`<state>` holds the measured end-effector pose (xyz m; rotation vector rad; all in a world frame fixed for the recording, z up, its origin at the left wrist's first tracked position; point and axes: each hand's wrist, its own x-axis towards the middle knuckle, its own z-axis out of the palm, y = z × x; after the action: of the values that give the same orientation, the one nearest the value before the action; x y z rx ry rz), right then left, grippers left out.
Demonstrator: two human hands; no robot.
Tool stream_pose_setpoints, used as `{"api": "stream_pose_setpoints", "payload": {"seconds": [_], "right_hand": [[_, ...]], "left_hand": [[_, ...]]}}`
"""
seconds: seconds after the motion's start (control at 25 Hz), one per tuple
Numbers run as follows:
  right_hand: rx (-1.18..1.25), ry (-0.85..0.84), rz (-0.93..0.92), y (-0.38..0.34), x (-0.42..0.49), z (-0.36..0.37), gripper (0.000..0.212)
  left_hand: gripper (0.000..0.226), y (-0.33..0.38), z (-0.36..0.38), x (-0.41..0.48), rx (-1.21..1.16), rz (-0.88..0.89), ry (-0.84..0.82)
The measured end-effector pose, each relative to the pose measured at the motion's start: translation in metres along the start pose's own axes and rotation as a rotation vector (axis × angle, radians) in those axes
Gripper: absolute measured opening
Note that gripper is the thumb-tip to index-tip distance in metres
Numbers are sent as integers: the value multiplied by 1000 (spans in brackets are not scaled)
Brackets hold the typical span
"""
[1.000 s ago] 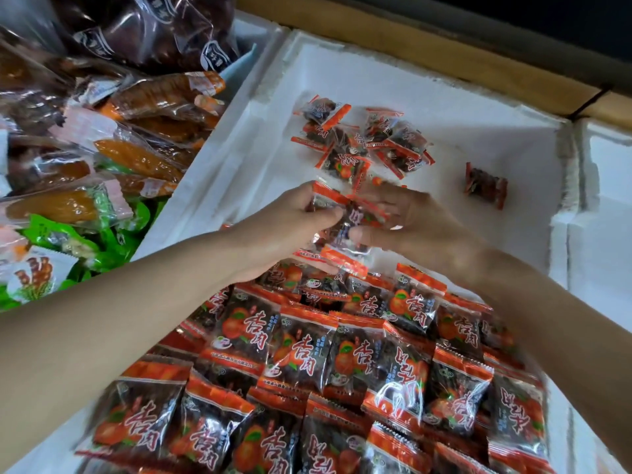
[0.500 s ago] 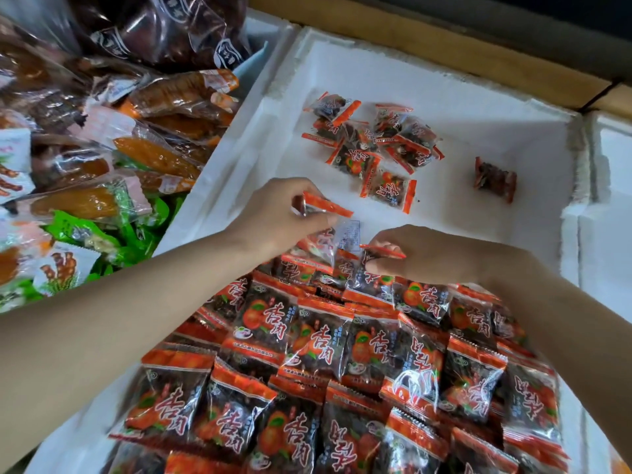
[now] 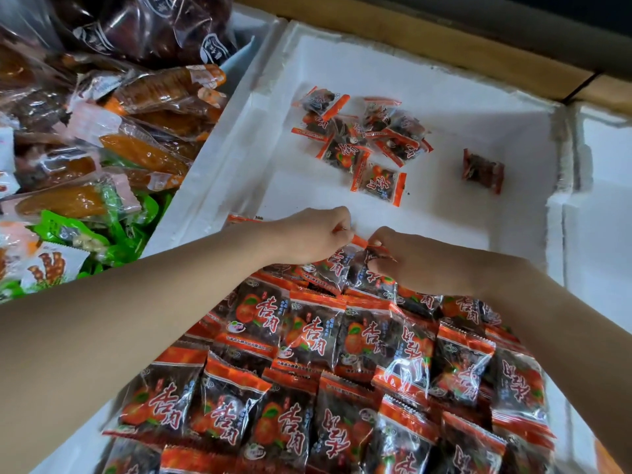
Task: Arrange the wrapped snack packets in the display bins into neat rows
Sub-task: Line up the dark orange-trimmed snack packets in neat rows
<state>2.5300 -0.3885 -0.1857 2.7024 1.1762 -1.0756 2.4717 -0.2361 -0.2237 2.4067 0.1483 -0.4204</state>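
Observation:
A white foam bin holds dark snack packets with orange ends. Overlapping rows of packets fill its near half. My left hand pinches the top edge of a packet at the far end of the rows. Right beside it, my right hand pinches a neighbouring packet. The two hands almost touch above the front row. A loose heap of packets lies further back, and a single packet rests apart to its right.
Another bin at the left is piled with clear-wrapped orange and brown snacks and green packets. A wooden ledge runs behind the bins. A second white foam bin stands at the right.
Both hands have come down from above the loose heap to the far edge of the rows, bringing packets with them. The heap behind is uncovered now.

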Motion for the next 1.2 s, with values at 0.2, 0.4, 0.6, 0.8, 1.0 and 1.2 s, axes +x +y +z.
{"api": "stream_pose_setpoints", "payload": {"seconds": [0.2, 0.4, 0.6, 0.8, 1.0, 1.2], "right_hand": [[27, 6, 0, 1, -4, 0, 28], [14, -1, -36, 3, -5, 6, 32], [6, 34, -67, 4, -5, 9, 36], [-5, 69, -73, 7, -5, 14, 39], [11, 67, -76, 9, -4, 15, 39], [-2, 76, -115, 9, -10, 12, 39]], "left_hand": [[18, 1, 0, -8, -52, 9, 93], [21, 1, 17, -17, 348, 67, 118], [21, -3, 21, -16, 329, 3, 364], [11, 1, 20, -16, -46, -15, 327], [13, -3, 27, -18, 395, 30, 300], [20, 0, 26, -20, 357, 46, 333]]}}
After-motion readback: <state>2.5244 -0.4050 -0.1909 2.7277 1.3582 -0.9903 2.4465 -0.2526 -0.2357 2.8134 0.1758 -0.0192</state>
